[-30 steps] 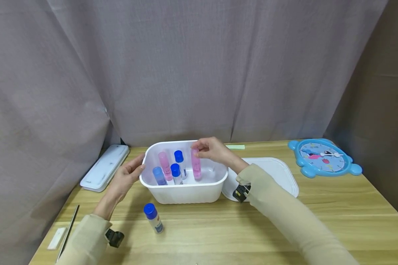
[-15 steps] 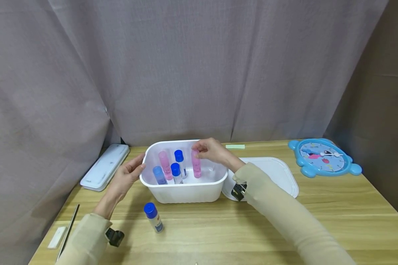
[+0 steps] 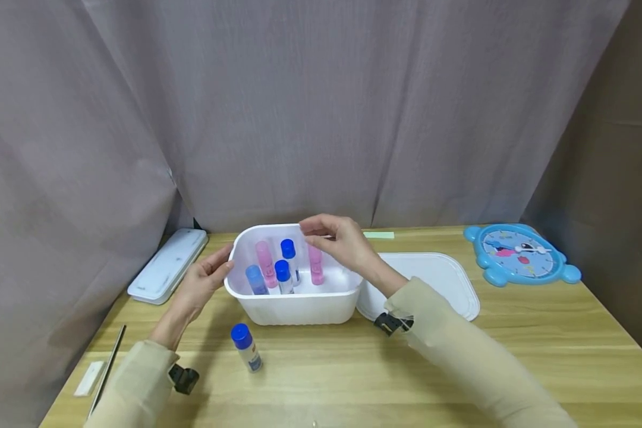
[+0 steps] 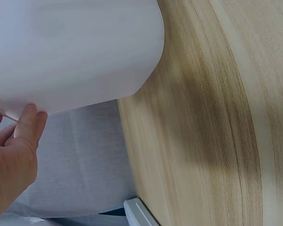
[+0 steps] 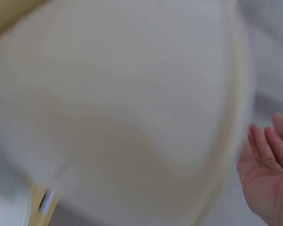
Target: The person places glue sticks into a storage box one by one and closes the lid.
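Observation:
A white plastic tub (image 3: 299,308) stands mid-table. Upright in it are two pink tubes (image 3: 266,264) (image 3: 315,267), two blue-capped glue sticks (image 3: 287,250) (image 3: 282,271) and a pale blue one (image 3: 254,280). My right hand (image 3: 333,236) hovers over the tub's back right part, just above the right pink tube, fingers relaxed and apart, holding nothing; the right wrist view shows its bare palm (image 5: 269,170) beside the blurred tub (image 5: 132,94). My left hand (image 3: 201,282) rests against the tub's left wall, with its thumb (image 4: 30,120) touching the wall (image 4: 75,47).
Another blue-capped glue stick (image 3: 245,346) stands on the wooden table in front of the tub. The tub's lid (image 3: 441,279) lies to the right, a blue clock (image 3: 520,253) at far right. A white case (image 3: 168,266), a thin strip (image 3: 107,371) and a small white block (image 3: 88,380) lie left. A curtain hangs behind.
My right hand has let go of the right pink tube, which now stands in the tub, and has lifted a little with its fingers spread. The left hand stayed at the tub's side.

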Demonstrator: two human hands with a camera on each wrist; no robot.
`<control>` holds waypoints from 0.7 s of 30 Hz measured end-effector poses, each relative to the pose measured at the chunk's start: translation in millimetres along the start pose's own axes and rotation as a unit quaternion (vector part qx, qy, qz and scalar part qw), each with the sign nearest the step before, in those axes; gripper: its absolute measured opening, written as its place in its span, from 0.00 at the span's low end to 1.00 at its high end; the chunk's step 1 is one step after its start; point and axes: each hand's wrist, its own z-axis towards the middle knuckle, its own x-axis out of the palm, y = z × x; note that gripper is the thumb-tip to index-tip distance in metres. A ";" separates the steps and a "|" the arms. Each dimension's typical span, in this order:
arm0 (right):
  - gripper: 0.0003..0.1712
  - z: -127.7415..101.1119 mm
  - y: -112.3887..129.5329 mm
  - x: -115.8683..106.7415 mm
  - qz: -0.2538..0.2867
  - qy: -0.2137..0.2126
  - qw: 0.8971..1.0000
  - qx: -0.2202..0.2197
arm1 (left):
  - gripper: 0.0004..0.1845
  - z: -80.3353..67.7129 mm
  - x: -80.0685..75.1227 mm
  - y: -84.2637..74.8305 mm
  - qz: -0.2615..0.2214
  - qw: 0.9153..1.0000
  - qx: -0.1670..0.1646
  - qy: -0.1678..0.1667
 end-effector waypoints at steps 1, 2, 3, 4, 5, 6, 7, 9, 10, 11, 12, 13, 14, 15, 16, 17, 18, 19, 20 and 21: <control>0.15 -4.2 6.9 4.4 0.024 0.011 1.000 -0.006 | 0.29 0.2 -0.2 -0.2 -0.001 1.000 0.001 0.002; 0.14 -8.6 13.3 9.5 0.045 0.028 0.999 -0.012 | 0.29 0.2 -0.2 -0.5 -0.001 1.000 0.001 0.002; 0.14 -13.3 18.9 15.5 0.064 0.051 0.997 -0.014 | 0.30 0.2 -0.1 -0.8 0.000 1.000 0.001 0.003; 0.14 -18.0 23.0 22.1 0.082 0.079 0.993 -0.014 | 0.29 0.1 0.2 -0.9 -0.002 1.000 -0.001 0.001; 0.15 -22.6 26.1 29.3 0.103 0.110 0.988 -0.013 | 0.29 -0.1 0.4 -0.8 -0.003 1.000 -0.002 0.001; 0.15 -27.2 29.3 36.5 0.117 0.141 0.983 -0.011 | 0.29 -0.5 0.6 -0.6 -0.002 1.000 -0.003 0.000; 0.16 -30.9 31.5 43.9 0.127 0.171 0.977 -0.008 | 0.29 -0.8 0.7 -0.9 -0.002 1.000 -0.002 0.000; 0.18 -36.4 33.6 58.4 0.137 0.219 0.966 -0.004 | 0.29 -1.5 0.9 -1.2 0.000 1.000 0.000 -0.001; 0.19 -38.5 34.2 64.9 0.139 0.235 0.962 0.000 | 0.29 -1.8 0.9 -1.2 0.000 1.000 0.001 -0.001; 0.19 -39.8 34.3 71.1 0.141 0.246 0.959 0.003 | 0.29 -2.2 1.0 -1.3 0.000 1.000 0.003 -0.001; 0.20 -40.7 34.3 76.5 0.139 0.255 0.957 0.006 | 0.28 -2.5 1.2 -1.4 0.001 1.000 0.005 -0.001; 0.21 -41.1 33.4 81.7 0.142 0.262 0.954 0.011 | 0.28 -2.7 1.3 -1.4 0.001 1.000 0.007 -0.001; 0.22 -41.4 32.7 86.2 0.144 0.268 0.953 0.012 | 0.28 -2.8 1.3 -1.4 0.000 1.000 0.008 -0.001; 0.22 -41.5 31.8 90.0 0.145 0.274 0.951 0.015 | 0.28 -2.8 1.3 -1.3 -0.001 1.000 0.009 0.000; 0.23 -41.4 30.5 93.6 0.149 0.281 0.948 0.018 | 0.28 -2.9 1.3 -1.4 -0.002 1.000 0.010 0.000; 0.23 -41.2 29.1 96.9 0.151 0.288 0.945 0.021 | 0.29 -2.8 1.3 -1.4 -0.003 1.000 0.011 0.001; 0.23 -41.0 27.8 99.7 0.148 0.294 0.944 0.021 | 0.29 -2.8 1.3 -1.4 -0.003 1.000 0.011 0.001; 0.23 -40.8 26.5 102.1 0.143 0.299 0.943 0.019 | 0.29 -2.6 1.2 -1.3 -0.004 1.000 0.011 0.001; 0.23 -40.7 25.5 104.1 0.137 0.302 0.943 0.018 | 0.29 -2.4 1.0 -1.1 -0.004 1.000 0.012 0.001; 0.22 -40.8 24.4 105.8 0.131 0.304 0.944 0.019 | 0.29 -2.2 0.9 -1.0 -0.002 1.000 0.012 0.002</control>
